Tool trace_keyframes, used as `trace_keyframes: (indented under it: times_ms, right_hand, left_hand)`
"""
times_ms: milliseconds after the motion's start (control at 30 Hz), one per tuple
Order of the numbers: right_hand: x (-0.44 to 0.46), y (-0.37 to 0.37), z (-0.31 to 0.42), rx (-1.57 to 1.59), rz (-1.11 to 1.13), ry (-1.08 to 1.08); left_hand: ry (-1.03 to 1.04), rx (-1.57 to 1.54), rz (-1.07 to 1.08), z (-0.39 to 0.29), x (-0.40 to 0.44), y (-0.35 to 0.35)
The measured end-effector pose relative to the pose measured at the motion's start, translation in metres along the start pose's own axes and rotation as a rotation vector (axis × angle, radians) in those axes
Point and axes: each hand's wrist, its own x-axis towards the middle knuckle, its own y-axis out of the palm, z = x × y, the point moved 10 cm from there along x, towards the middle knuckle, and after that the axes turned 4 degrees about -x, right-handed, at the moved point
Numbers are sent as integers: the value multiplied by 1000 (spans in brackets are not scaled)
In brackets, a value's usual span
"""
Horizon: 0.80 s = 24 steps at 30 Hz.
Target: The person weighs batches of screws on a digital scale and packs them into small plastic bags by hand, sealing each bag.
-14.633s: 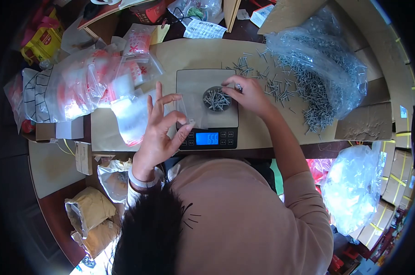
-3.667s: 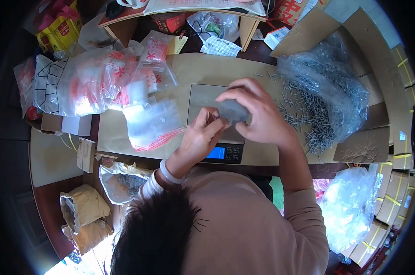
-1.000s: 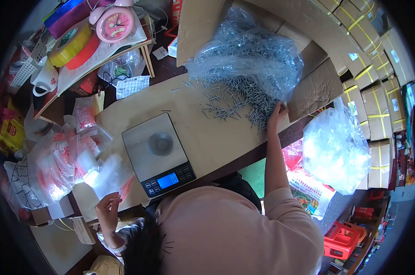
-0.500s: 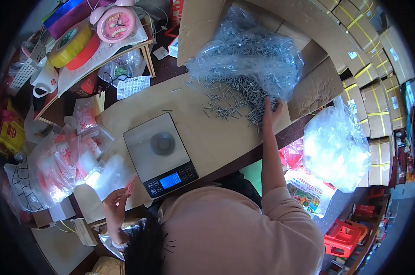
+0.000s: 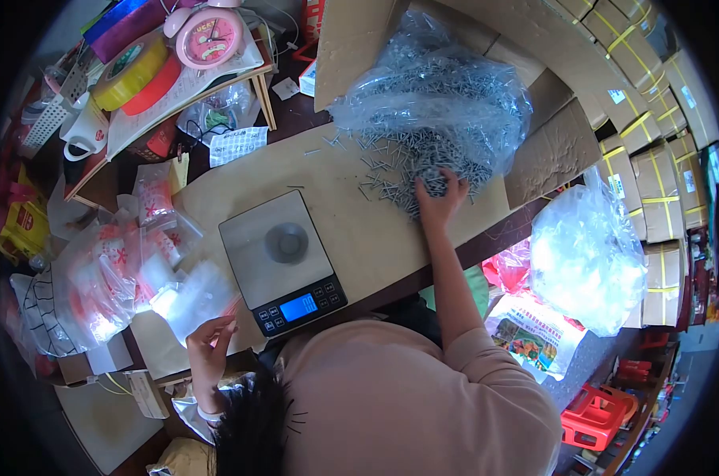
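Note:
Silvery screws (image 5: 391, 155), perhaps nails, spill from a clear plastic bag (image 5: 423, 87) onto the brown board. My right hand (image 5: 443, 202) is in the near edge of this pile, its fingers curled round a clump of them. My left hand (image 5: 209, 349) is at the board's near left, fingers pinched at the edge of a small clear zip bag (image 5: 201, 297) with a red strip. Between the hands sits a digital scale (image 5: 276, 254) with a lit blue display. A small round grey dish (image 5: 286, 243) rests on its plate.
An open cardboard box (image 5: 550, 151) surrounds the big bag. Packed pouches (image 5: 98, 285) crowd the left. A shelf with tape rolls (image 5: 133, 75) and a pink alarm clock (image 5: 209, 38) stands behind. At right are a bulky plastic bag (image 5: 590, 254), stacked cartons (image 5: 657, 182) and a red stool (image 5: 594, 416).
My right hand has moved left along the pile, and its fingers have curled round some screws. My left hand stays by the small bag. The whole view has shifted slightly.

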Motion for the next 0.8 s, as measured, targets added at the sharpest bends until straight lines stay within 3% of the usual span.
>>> trace_keyframes:
  times_ms: [100,333,533,800]
  right_hand:
    - [-11,21,27,124,100,-37]
    - [-13,85,107,201,383,-420]
    - [27,127,130,217,765,-409]
    - [55,121,142,443,895,-362]
  left_hand:
    - [11,8,-6,-5,-2,0]
    - [-6,26,-39,-11,-13,-3]
    - [-11,29,-70,-9,-20,-7]
    - [1,72,22,-18,-11,10]
